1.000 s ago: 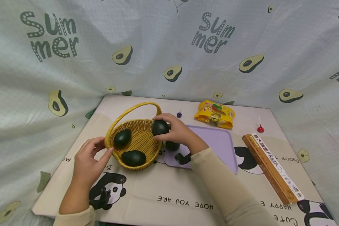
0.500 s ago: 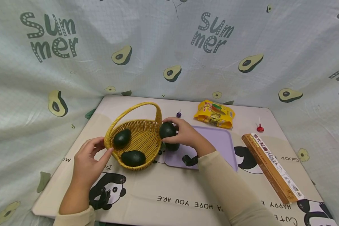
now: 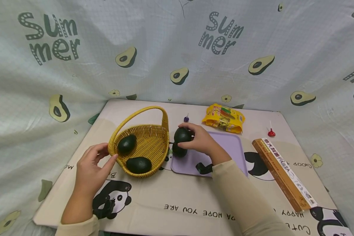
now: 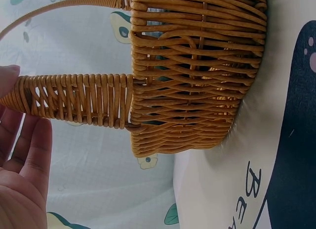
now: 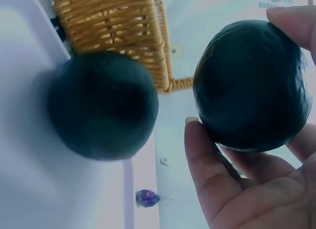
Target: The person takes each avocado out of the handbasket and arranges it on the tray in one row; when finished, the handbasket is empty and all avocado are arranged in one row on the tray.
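Note:
My right hand [image 3: 201, 141] grips a dark green avocado [image 3: 182, 135] above the left end of the lilac tray [image 3: 224, 154]. Below it a second avocado [image 3: 179, 151] lies on the tray; in the right wrist view the two avocados stand apart. On the left, my left hand [image 3: 91, 168] holds the handle of the yellow wicker basket [image 3: 147, 141] near its base, thumb and fingers on either side of the handle [image 4: 79, 100]. Inside the basket lie two avocados, one by the left wall [image 3: 127, 144] and one at the front [image 3: 139, 165].
Behind the tray lie a yellow snack bag [image 3: 224, 118] and a purple lollipop [image 3: 186, 118]. A red lollipop [image 3: 271, 132] and a long pasta box [image 3: 284, 173] are on the right. A printed curtain [image 3: 153, 49] hangs around the table's back and sides.
My right hand has carried the avocado rightward from over the basket's right rim to above the tray. The left hand and the basket stay in place.

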`<move>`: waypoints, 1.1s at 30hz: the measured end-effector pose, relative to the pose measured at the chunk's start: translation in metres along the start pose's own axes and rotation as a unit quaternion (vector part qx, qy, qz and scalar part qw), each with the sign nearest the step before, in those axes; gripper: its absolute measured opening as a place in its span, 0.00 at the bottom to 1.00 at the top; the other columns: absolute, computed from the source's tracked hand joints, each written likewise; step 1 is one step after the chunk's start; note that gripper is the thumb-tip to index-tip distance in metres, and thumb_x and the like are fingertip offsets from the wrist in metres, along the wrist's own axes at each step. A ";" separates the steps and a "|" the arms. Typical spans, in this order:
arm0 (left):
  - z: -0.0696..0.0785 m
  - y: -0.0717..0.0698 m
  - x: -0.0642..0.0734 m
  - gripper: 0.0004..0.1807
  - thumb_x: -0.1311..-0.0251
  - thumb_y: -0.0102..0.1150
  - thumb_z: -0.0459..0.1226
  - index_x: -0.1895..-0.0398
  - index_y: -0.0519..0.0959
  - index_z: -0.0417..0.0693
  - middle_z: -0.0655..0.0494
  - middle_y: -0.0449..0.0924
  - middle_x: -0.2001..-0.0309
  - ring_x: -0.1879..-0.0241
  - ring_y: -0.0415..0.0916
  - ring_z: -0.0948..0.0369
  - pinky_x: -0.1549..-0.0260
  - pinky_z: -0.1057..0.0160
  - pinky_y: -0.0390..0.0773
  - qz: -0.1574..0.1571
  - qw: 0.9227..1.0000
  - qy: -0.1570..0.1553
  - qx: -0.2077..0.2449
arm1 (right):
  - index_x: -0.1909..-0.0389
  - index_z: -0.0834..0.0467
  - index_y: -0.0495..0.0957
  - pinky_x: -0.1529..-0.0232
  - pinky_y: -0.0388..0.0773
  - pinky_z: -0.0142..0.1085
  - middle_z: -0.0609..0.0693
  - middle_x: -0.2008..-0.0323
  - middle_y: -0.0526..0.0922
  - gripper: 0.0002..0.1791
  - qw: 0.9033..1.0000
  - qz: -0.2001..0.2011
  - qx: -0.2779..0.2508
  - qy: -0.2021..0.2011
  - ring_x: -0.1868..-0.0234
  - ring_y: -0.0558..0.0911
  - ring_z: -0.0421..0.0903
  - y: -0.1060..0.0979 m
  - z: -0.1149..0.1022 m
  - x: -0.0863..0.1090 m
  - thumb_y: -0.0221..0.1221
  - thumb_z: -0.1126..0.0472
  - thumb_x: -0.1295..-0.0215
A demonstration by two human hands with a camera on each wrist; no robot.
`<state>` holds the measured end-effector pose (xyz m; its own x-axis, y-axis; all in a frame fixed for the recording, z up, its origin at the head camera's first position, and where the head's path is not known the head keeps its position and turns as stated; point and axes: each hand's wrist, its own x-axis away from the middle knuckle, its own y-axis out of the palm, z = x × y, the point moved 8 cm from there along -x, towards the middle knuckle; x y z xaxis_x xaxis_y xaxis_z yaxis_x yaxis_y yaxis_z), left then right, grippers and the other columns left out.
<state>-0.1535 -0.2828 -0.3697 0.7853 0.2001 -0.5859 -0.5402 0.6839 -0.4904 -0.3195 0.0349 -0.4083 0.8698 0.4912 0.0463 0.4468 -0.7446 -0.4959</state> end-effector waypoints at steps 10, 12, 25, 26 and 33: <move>-0.001 0.000 0.000 0.27 0.50 0.75 0.22 0.45 0.78 0.35 0.45 0.80 0.49 0.48 0.70 0.85 0.44 0.86 0.71 -0.003 1.000 -0.009 -0.001 | 0.31 0.43 0.72 0.33 0.77 0.56 0.47 0.29 0.71 0.42 1.000 0.019 0.000 0.019 0.34 0.74 0.57 -0.010 0.024 0.006 0.76 0.55 0.49; -0.002 0.000 0.000 0.27 0.50 0.74 0.22 0.45 0.78 0.35 0.45 0.80 0.49 0.48 0.70 0.85 0.44 0.86 0.71 -0.003 1.000 -0.009 0.000 | 0.29 0.44 0.71 0.32 0.76 0.56 0.48 0.29 0.71 0.43 1.000 0.020 0.001 0.022 0.34 0.74 0.58 -0.011 0.028 0.007 0.77 0.55 0.49; -0.002 0.000 0.001 0.27 0.50 0.74 0.21 0.45 0.78 0.35 0.44 0.80 0.49 0.48 0.70 0.85 0.44 0.86 0.71 -0.003 1.000 -0.006 0.003 | 0.29 0.52 0.72 0.30 0.74 0.55 0.51 0.31 0.74 0.45 0.999 0.026 0.016 0.041 0.31 0.73 0.56 -0.012 0.045 0.014 0.77 0.53 0.50; -0.002 0.000 0.001 0.27 0.50 0.74 0.21 0.45 0.78 0.35 0.44 0.80 0.49 0.48 0.70 0.85 0.44 0.85 0.71 -0.003 1.000 -0.007 0.003 | 0.29 0.51 0.72 0.30 0.75 0.55 0.51 0.31 0.74 0.45 0.998 0.028 0.018 0.045 0.32 0.74 0.57 -0.012 0.047 0.015 0.77 0.53 0.50; -0.002 0.000 0.000 0.27 0.50 0.74 0.22 0.45 0.78 0.35 0.45 0.80 0.49 0.48 0.71 0.85 0.44 0.86 0.71 -0.002 1.000 -0.006 0.002 | 0.29 0.53 0.72 0.31 0.75 0.56 0.52 0.29 0.72 0.45 0.998 0.030 0.023 0.048 0.33 0.75 0.59 -0.014 0.057 0.018 0.78 0.53 0.50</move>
<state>-0.1544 -0.2840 -0.3713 0.7916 0.2057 -0.5753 -0.5350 0.6882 -0.4901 -0.3219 0.0800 -0.4498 0.9120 0.3985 0.0971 0.3846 -0.7487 -0.5399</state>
